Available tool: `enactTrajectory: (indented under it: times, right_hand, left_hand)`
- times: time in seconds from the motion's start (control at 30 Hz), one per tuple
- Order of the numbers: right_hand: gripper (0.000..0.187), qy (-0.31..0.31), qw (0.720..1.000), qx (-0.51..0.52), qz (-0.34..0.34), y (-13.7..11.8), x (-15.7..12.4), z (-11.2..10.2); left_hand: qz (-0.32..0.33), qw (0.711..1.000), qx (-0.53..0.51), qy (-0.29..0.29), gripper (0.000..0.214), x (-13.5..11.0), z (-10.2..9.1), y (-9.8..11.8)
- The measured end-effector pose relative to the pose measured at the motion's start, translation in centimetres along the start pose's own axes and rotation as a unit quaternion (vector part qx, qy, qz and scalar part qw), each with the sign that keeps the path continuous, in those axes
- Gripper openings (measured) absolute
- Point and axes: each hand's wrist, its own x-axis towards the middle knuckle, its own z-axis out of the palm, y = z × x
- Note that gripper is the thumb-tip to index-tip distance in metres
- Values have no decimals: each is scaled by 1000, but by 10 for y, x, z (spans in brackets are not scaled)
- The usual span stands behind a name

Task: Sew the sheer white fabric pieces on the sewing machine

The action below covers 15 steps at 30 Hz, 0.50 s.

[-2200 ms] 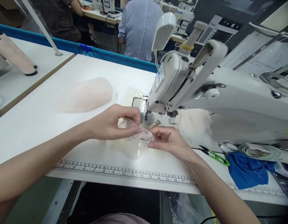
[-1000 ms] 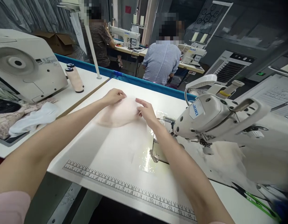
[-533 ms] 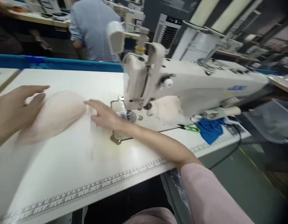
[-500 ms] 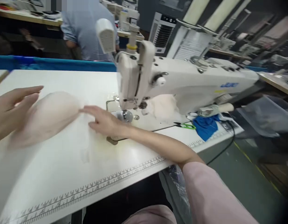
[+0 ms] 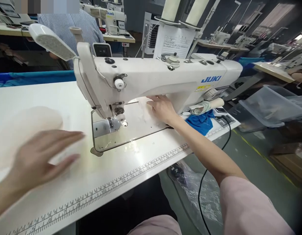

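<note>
Under the arm of the sewing machine [image 5: 151, 78], near the desk's [image 5: 131, 169] far right corner, the right hand [image 5: 163, 107] lay spread on pale fabric [image 5: 141, 112], nothing yet under the needle; the blurred left hand [image 5: 40, 160] hovered open beside the pale pile [image 5: 23, 127] at the left edge.

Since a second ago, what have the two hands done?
The right hand left the pale pink stack and reached right, under the sewing machine arm, onto the pale fabric there. The left hand came off the stack, now open, hovering nearer. Stack, blue cloth unmoved.
</note>
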Motion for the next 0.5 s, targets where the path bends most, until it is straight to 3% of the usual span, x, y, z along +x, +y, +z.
enactTrajectory:
  times: [0.07, 0.17, 0.23, 0.33, 0.4, 0.5]
  right_hand:
    - [38, 18, 1000, 3, -3, 0, 4, 2]
    - [32, 46, 998, 9, -36, -15, -4, -4]
    - [26, 86, 987, 27, -135, -35, -19, -11]
    - [19, 155, 934, 84, -310, -72, -47, -20]
    - [16, 177, 923, 155, -306, -94, -63, -24]
    - [15, 141, 919, 275, -243, -113, -75, -30]
  left_hand:
    - [115, 990, -18, -83, 41, 13, 17, 30]
    - [74, 991, -71, -90, 29, 32, 45, 71]
    - [-20, 990, -83, -108, 38, 44, 62, 88]
    - [-120, 976, -110, -141, 61, 58, 82, 94]
    - [-123, 973, -124, -150, 59, 62, 89, 91]
    - [-115, 972, -149, -144, 41, 62, 88, 87]
